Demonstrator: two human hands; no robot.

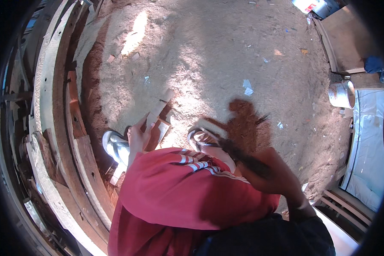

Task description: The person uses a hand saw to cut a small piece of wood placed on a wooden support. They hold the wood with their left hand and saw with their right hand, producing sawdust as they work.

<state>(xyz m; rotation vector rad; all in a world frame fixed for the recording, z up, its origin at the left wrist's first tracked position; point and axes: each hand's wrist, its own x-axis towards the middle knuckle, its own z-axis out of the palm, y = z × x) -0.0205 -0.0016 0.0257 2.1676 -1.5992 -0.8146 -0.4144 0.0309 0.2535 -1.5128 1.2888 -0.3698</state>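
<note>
Strip (158, 109) left of centre, by a block (161, 130); left hand (138, 135) has fingers around its near end. Right hand (262, 177) grips blurred tool (245, 159). Likely striking step; next calls for steady strip.

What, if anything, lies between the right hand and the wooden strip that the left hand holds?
Between the right hand, with its dark tool, and the wooden strip in the left hand, the sandalled right foot shows, seemingly lower down. Nothing visible clearly blocks the way.
</note>
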